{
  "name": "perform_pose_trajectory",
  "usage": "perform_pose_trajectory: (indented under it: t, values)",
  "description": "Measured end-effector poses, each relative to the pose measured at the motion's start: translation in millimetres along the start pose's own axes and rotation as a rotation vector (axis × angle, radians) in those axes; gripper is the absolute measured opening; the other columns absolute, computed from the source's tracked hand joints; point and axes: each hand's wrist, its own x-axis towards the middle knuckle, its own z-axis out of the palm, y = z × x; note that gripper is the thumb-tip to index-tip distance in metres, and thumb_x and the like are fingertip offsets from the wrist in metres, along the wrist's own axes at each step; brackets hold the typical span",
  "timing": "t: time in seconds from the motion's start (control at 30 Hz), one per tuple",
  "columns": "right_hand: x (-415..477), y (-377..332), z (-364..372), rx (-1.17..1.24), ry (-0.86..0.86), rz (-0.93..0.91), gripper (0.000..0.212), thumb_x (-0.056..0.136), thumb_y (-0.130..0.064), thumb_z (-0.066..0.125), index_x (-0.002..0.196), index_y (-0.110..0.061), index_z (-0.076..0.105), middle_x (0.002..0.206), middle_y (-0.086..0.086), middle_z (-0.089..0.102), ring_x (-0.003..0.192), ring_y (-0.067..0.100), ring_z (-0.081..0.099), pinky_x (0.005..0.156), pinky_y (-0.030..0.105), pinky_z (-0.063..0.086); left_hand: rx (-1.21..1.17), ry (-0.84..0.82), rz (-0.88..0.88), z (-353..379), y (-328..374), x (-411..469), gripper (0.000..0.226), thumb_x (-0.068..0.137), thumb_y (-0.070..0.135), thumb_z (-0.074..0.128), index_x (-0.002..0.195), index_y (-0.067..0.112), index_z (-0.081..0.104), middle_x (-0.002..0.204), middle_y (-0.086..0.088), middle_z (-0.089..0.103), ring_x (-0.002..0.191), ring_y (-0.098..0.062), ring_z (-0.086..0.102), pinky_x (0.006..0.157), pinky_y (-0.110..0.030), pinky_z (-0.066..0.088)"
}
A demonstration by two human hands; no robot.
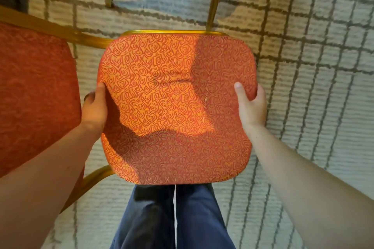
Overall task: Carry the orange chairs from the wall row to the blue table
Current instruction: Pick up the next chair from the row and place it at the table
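An orange chair with a swirl-patterned seat cushion [176, 107] and a gold metal frame fills the middle of the head view, seen from straight above. My left hand [95, 109] grips the seat's left edge, thumb on top, fingers hidden underneath. My right hand [252, 105] grips the right edge the same way. The chair's legs are hidden under the seat. The blue table is not in view.
A second orange chair [34, 95] stands close on the left, its gold frame touching or nearly touching the held chair. A third chair's gold legs [213, 0] are just beyond. Cream carpet with a grey grid [313, 56] spreads to the right. My blue-trousered legs [172, 218] are below the seat.
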Motion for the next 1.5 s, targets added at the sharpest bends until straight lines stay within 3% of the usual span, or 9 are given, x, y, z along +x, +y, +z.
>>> perform_pose_trajectory:
  t: [0.27, 0.4, 0.5, 0.73, 0.9, 1.0, 1.17, 1.3, 1.5]
  values:
    - [14.3, 11.1, -3.4, 0.092, -0.094, 0.138, 0.042, 0.081, -0.054, 0.071, 0.106, -0.021, 0.067, 0.090, -0.014, 0.068, 0.078, -0.006, 0.061, 0.066, 0.008, 0.048, -0.060, -0.020, -0.078, 4.2, -10.8, 8.0, 0.062, 0.091, 0.068, 0.036, 0.112, 0.017, 0.064, 0.111, -0.003, 0.059, 0.103, -0.019, 0.055, 0.088, -0.027, 0.039]
    - [18.3, 14.6, -4.6, 0.101, -0.147, 0.169, 0.044, 0.079, -0.057, 0.071, 0.106, -0.023, 0.068, 0.092, -0.015, 0.069, 0.083, -0.001, 0.065, 0.077, 0.017, 0.051, -0.181, -0.113, -0.111, 4.4, -14.7, 10.6, 0.052, 0.087, 0.072, 0.041, 0.084, 0.026, 0.065, 0.103, 0.007, 0.068, 0.088, -0.006, 0.061, 0.088, -0.025, 0.045]
    - [20.8, 14.6, -5.7, 0.114, -0.175, 0.193, 0.043, 0.079, -0.059, 0.070, 0.106, -0.026, 0.066, 0.094, -0.015, 0.068, 0.089, 0.003, 0.065, 0.082, 0.023, 0.051, -0.241, -0.144, -0.109, 4.9, -15.2, 12.5, 0.047, 0.089, 0.068, 0.041, 0.085, 0.029, 0.065, 0.089, 0.019, 0.067, 0.084, 0.003, 0.061, 0.081, -0.022, 0.046]
    - [20.8, 13.7, -9.1, 0.108, -0.257, 0.197, 0.033, 0.078, -0.064, 0.066, 0.095, -0.037, 0.058, 0.094, -0.018, 0.064, 0.087, 0.001, 0.061, 0.082, 0.025, 0.048, -0.226, -0.317, -0.063, -3.4, -14.2, 19.4, 0.078, 0.054, 0.092, 0.048, 0.108, 0.039, 0.067, 0.118, 0.012, 0.068, 0.111, -0.010, 0.062, 0.096, -0.032, 0.043]
    - [17.3, 11.9, -10.0, 0.120, -0.224, 0.204, 0.034, 0.079, -0.064, 0.066, 0.089, -0.033, 0.055, 0.089, -0.016, 0.060, 0.087, 0.005, 0.060, 0.082, 0.026, 0.045, -0.218, -0.380, -0.062, -1.9, -9.3, 17.8, 0.056, 0.083, 0.079, 0.031, 0.111, 0.040, 0.062, 0.115, 0.015, 0.066, 0.109, -0.007, 0.060, 0.100, -0.032, 0.041]
    - [11.9, 10.5, -14.9, 0.126, -0.195, 0.189, 0.044, 0.076, -0.065, 0.069, 0.101, -0.029, 0.064, 0.093, -0.014, 0.066, 0.089, 0.006, 0.064, 0.083, 0.027, 0.049, -0.229, -0.387, -0.044, 0.9, -9.0, 12.0, 0.050, 0.094, 0.067, 0.023, 0.106, 0.038, 0.062, 0.102, 0.021, 0.068, 0.100, -0.001, 0.061, 0.091, -0.025, 0.043]
    - [-5.4, 15.6, -43.0, 0.151, -0.164, 0.185, 0.049, 0.075, -0.066, 0.069, 0.103, -0.026, 0.069, 0.097, -0.009, 0.071, 0.093, 0.010, 0.067, 0.088, 0.029, 0.052, -0.223, -0.376, -0.046, -5.7, -3.3, -19.2, 0.047, 0.096, 0.064, 0.024, 0.099, 0.036, 0.062, 0.082, 0.025, 0.071, 0.090, 0.003, 0.062, 0.075, -0.017, 0.045]
    - [-27.1, 3.0, -78.7, 0.172, -0.095, 0.178, 0.068, 0.060, -0.078, 0.066, 0.100, -0.023, 0.070, 0.101, -0.002, 0.072, 0.094, 0.016, 0.067, 0.091, 0.031, 0.051, -0.208, -0.402, -0.002, -19.8, 22.3, -52.0, 0.048, 0.093, 0.067, 0.028, 0.098, 0.035, 0.064, 0.093, 0.020, 0.070, 0.095, -0.002, 0.062, 0.084, -0.022, 0.046]
    - [-74.7, -27.9, -151.5, 0.260, 0.011, 0.137, 0.041, 0.083, -0.054, 0.069, 0.105, -0.020, 0.069, 0.098, -0.002, 0.067, 0.096, 0.015, 0.063, 0.082, 0.023, 0.045, -0.127, -0.453, 0.075, -53.8, 79.2, -123.4, 0.066, 0.075, 0.085, 0.036, 0.105, 0.034, 0.067, 0.113, 0.008, 0.068, 0.105, -0.013, 0.063, 0.093, -0.029, 0.044]
